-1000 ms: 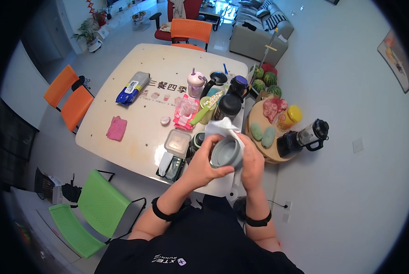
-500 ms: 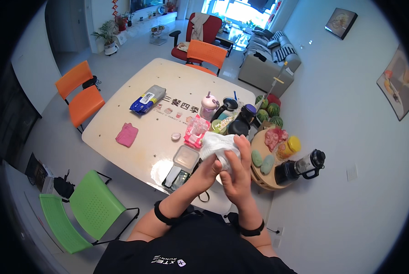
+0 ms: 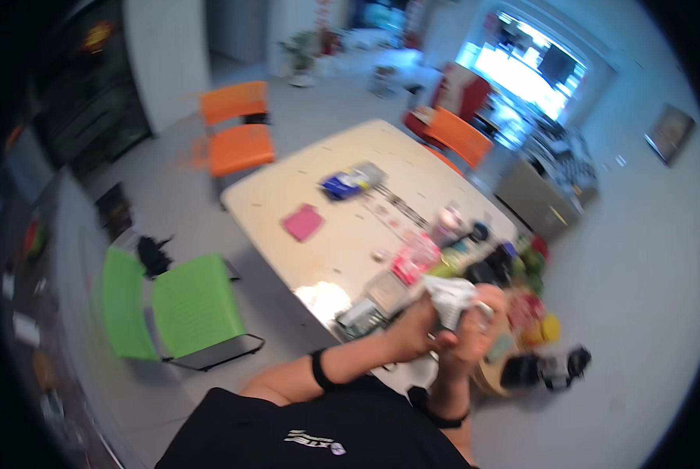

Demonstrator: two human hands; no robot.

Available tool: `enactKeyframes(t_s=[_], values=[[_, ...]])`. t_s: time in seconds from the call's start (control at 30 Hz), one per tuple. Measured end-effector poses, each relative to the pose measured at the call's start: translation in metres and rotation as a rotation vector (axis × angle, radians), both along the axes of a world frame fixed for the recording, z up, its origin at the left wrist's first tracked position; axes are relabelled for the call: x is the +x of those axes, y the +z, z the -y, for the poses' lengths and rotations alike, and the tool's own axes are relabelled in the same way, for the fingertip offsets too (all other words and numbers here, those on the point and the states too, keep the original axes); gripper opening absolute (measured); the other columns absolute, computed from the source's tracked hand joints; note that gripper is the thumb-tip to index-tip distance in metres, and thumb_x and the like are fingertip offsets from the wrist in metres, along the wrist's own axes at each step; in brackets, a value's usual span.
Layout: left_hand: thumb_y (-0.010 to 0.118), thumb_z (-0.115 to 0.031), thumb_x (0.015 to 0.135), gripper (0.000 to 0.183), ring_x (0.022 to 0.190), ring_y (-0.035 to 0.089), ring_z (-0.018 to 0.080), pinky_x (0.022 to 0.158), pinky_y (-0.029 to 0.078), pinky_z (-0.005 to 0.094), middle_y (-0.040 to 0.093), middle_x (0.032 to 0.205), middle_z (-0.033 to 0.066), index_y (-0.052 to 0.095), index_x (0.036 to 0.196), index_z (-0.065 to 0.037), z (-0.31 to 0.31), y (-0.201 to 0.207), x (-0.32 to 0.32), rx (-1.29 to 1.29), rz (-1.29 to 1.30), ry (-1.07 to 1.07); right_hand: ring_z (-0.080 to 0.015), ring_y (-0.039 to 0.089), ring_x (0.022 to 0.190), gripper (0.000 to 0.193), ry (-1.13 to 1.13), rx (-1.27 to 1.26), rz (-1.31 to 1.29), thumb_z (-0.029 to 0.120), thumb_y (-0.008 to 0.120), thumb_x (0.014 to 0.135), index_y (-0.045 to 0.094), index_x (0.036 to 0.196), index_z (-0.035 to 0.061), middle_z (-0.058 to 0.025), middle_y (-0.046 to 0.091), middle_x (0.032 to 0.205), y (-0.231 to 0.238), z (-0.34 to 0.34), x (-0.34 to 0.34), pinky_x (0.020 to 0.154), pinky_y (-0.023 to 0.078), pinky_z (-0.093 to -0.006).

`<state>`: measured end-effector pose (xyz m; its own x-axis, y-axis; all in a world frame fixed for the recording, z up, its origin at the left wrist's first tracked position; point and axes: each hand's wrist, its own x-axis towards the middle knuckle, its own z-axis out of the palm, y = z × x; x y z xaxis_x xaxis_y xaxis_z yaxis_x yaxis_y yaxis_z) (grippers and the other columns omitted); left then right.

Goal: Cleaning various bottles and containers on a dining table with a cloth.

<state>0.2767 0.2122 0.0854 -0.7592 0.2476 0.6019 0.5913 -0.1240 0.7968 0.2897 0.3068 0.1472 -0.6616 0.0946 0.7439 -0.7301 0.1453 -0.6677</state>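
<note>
A crumpled white cloth [image 3: 450, 295] is held up between my two hands, above the near right part of the table [image 3: 280, 254]. My left hand [image 3: 412, 334] grips it from the left, fingers closed at its lower edge. My right hand [image 3: 472, 336] closes round its right side. Motion smears the fingertips and the cloth. Just beyond the hands lies a pink-and-white packet [image 3: 416, 258]. A clear lidded box [image 3: 387, 291] and a dark tray [image 3: 360, 318] sit to the left of the cloth.
A pink cloth [image 3: 303, 223] and a blue-grey wipes pack [image 3: 351, 181] lie farther left on the table. At right, a blender [image 3: 549, 369] stands by a round wooden stand. A green chair [image 3: 197, 301] and an orange chair [image 3: 240, 148] are on the left.
The view has swung left, so the table and my hands appear farther right and the picture is blurred. Both hands still hold the white cloth, which looks more bunched.
</note>
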Motion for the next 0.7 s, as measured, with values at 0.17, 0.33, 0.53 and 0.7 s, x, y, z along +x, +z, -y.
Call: enactKeyframes(t_s=[0.17,0.33,0.53,0.7], values=[[0.043,-0.074,0.076,0.096,0.134,0.016,0.0409,0.11,0.011,0.0453,0.022,0.141,0.0235,0.026,0.138,-0.003,0.001,-0.001,0.01,-0.208,-0.095,0.123,-0.0302,0.051,0.096,0.039,-0.064,0.369,-0.365,0.035,0.046,0.091,0.05,0.105,-0.0019,-0.0199,0.049,0.109,-0.011,-0.004,0.006,0.085,0.041,-0.0412],[0.036,-0.048,0.093,0.069,0.129,0.028,0.0384,0.106,0.022,0.0406,0.032,0.134,0.0257,0.021,0.138,0.002,0.009,-0.001,0.035,-0.067,0.005,0.304,-0.0293,0.052,0.093,0.037,-0.045,0.224,-0.245,0.034,0.046,0.091,0.051,0.102,-0.0015,-0.0189,0.05,0.106,-0.021,0.024,0.021,0.083,0.042,-0.0402],[0.039,-0.041,0.094,0.055,0.12,0.037,0.0306,0.102,0.027,0.0373,0.039,0.126,0.0192,0.028,0.131,-0.002,0.04,0.037,0.06,0.081,0.219,0.077,-0.0282,0.053,0.09,0.034,0.03,0.09,-0.156,0.032,0.047,0.091,0.052,0.099,-0.001,-0.0176,0.052,0.101,-0.019,0.046,0.016,0.081,0.043,-0.0389],[0.043,-0.043,0.092,0.069,0.129,0.028,0.0336,0.106,0.022,0.0402,0.028,0.137,0.0237,0.016,0.14,-0.001,0.031,-0.001,0.051,0.129,0.308,0.163,-0.0273,0.054,0.088,0.032,0.026,0.027,-0.108,0.03,0.047,0.091,0.053,0.097,-0.0006,-0.0166,0.053,0.097,-0.026,0.053,0.01,0.079,0.044,-0.0379]])
